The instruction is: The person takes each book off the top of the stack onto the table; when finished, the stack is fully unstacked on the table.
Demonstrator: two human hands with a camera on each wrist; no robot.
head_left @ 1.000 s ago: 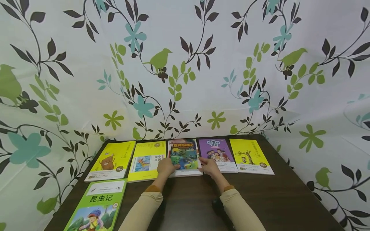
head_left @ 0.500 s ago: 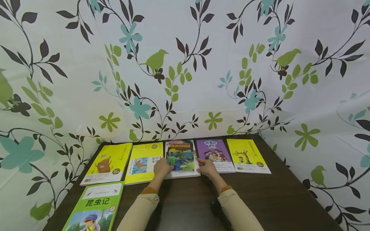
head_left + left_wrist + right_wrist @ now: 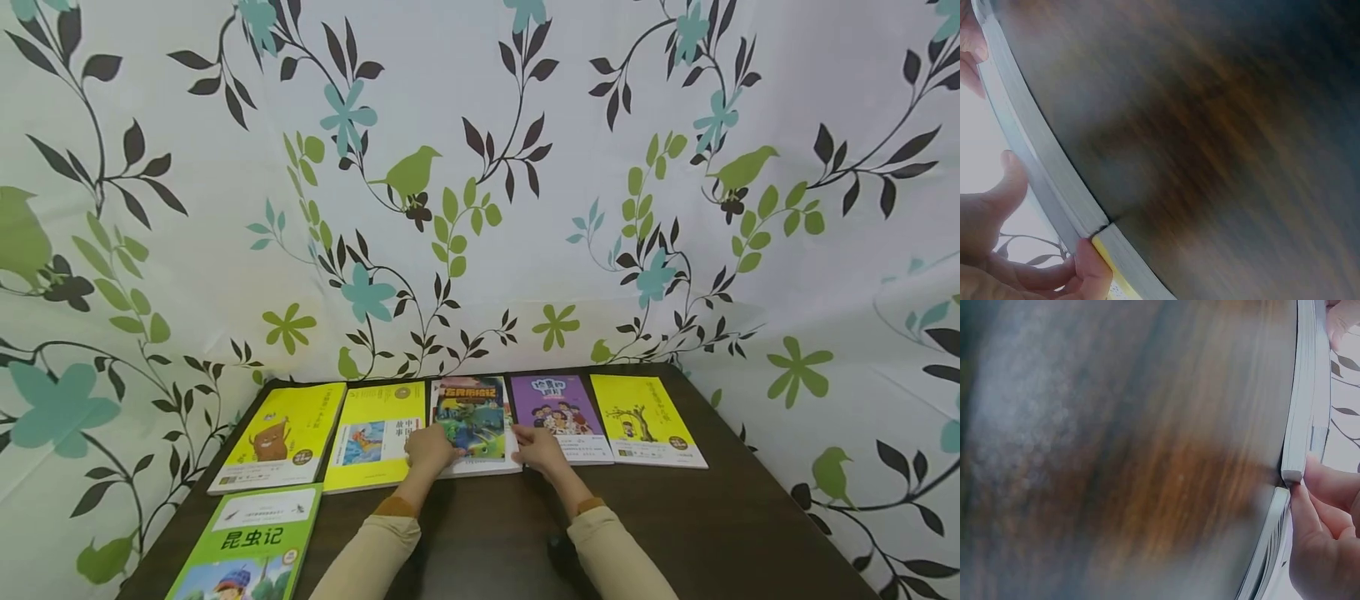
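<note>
At the middle of the row lies a book with a green-blue illustrated cover (image 3: 474, 421), on top of a white-edged book (image 3: 480, 471). The left hand (image 3: 431, 450) grips the pair's left side, its thumb by the cover's lower left corner. In the left wrist view, the left hand's thumb (image 3: 1010, 184) is raised over the books and a fingertip (image 3: 1092, 269) presses at the corner beside a yellow book. The right hand (image 3: 538, 450) pinches at the right edge, next to a purple book (image 3: 558, 408); its thumb (image 3: 1329, 482) is at the corner in the right wrist view.
Two yellow books, one with a brown figure (image 3: 281, 433) and one with a blue picture (image 3: 375, 437), lie left of the pair. Another yellow book (image 3: 645, 417) lies far right. A green book (image 3: 251, 537) is nearer, on the dark wooden table (image 3: 735, 533). Patterned cloth (image 3: 480, 292) hangs behind.
The illustrated book has shifted slightly left on the book under it. Both hands stay at its sides. The head view has tilted a little.
</note>
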